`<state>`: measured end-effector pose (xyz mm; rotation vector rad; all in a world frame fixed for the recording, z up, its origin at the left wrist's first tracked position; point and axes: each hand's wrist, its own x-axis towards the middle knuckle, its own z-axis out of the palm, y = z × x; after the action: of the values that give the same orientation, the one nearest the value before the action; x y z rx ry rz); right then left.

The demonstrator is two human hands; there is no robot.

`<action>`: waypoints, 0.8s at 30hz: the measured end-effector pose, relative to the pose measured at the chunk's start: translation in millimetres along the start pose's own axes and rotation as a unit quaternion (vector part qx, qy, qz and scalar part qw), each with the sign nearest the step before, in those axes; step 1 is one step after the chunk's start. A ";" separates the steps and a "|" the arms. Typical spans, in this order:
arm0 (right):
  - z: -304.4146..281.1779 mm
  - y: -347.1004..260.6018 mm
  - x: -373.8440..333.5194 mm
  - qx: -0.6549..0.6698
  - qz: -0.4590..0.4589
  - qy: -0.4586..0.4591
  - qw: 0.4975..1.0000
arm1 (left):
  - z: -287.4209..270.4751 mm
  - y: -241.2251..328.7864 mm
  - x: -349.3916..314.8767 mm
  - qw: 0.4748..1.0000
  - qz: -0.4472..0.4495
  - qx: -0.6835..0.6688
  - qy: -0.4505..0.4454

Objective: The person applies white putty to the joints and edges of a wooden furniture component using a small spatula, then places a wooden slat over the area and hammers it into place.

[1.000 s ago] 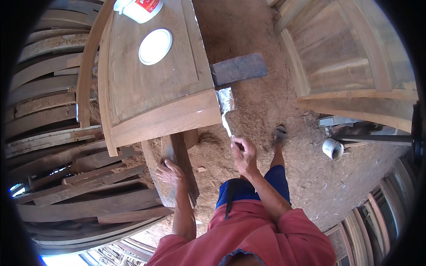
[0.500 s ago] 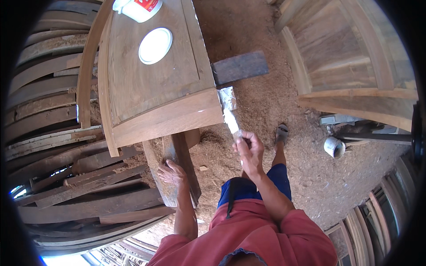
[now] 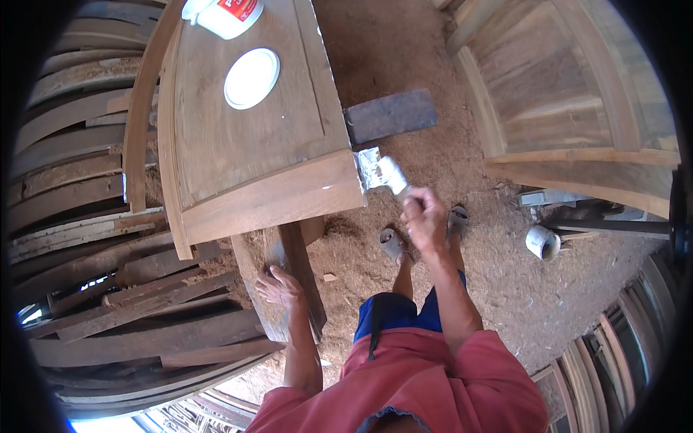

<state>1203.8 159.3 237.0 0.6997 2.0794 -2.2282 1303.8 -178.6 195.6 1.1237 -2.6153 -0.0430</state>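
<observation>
My right hand [image 3: 426, 220] is closed around the handle of a paintbrush [image 3: 392, 175], whose end is thick with glossy white. The brush's white end is beside a shiny white-coated patch [image 3: 368, 167] at the near right corner of a wooden panel door [image 3: 274, 193]; whether they touch, I cannot tell. My left hand [image 3: 280, 287] rests with spread fingers on a thick wooden beam [image 3: 254, 260] under the door, holding nothing. A round white lid [image 3: 252, 78] and a white bucket with a red label [image 3: 229, 20] are on the door's panel.
Stacked timber planks [image 3: 72, 159] fill the left side. A dark board [image 3: 393, 115] juts out from under the door's right edge. Another wooden panel [image 3: 563, 94] stands at the right, near a small white pot [image 3: 543, 242] on the sawdust-covered ground [image 3: 498, 296]. Frames lean at lower right.
My right hand has moved up and right, and the paintbrush has swung to the right side of the white-coated patch. My left hand stays on the beam. Both feet now show.
</observation>
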 end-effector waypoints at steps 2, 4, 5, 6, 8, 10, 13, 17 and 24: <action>-10.4 -11.0 13.3 -0.038 -0.013 0.054 0.998 | -7.9 8.5 0.0 0.999 -0.016 -0.004 -0.046; -9.2 -36.8 18.6 -0.019 -0.015 0.034 0.999 | -4.6 5.2 0.2 0.999 -0.015 -0.005 -0.034; -7.9 -44.4 24.9 -0.067 0.005 -0.045 0.997 | -3.4 3.0 0.1 1.000 -0.014 -0.004 -0.023; -7.1 -47.8 32.4 -0.114 0.024 -0.123 0.986 | -4.2 4.6 0.3 1.000 -0.013 -0.004 -0.022; -7.4 -42.7 45.6 -0.215 -0.003 -0.110 0.970 | -6.6 8.2 0.0 1.000 0.007 -0.008 -0.013; -7.1 -58.0 52.7 -0.248 -0.069 -0.068 0.964 | -4.3 5.8 1.7 1.000 0.011 -0.007 -0.016; -7.3 -54.6 68.8 -0.296 -0.168 -0.085 0.936 | -6.1 7.1 1.4 1.000 0.016 -0.004 -0.023; -26.3 -63.7 66.5 -0.335 -0.135 -0.222 0.906 | -4.1 2.3 1.1 0.999 0.029 -0.031 -0.023; -30.2 -89.0 62.8 -0.256 -0.120 -0.189 0.940 | -5.4 4.9 0.3 0.999 0.034 -0.015 -0.006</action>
<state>1129.2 216.3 300.0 -0.0181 2.4578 -1.6002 1301.7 -175.0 201.6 1.0258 -2.6524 -0.0733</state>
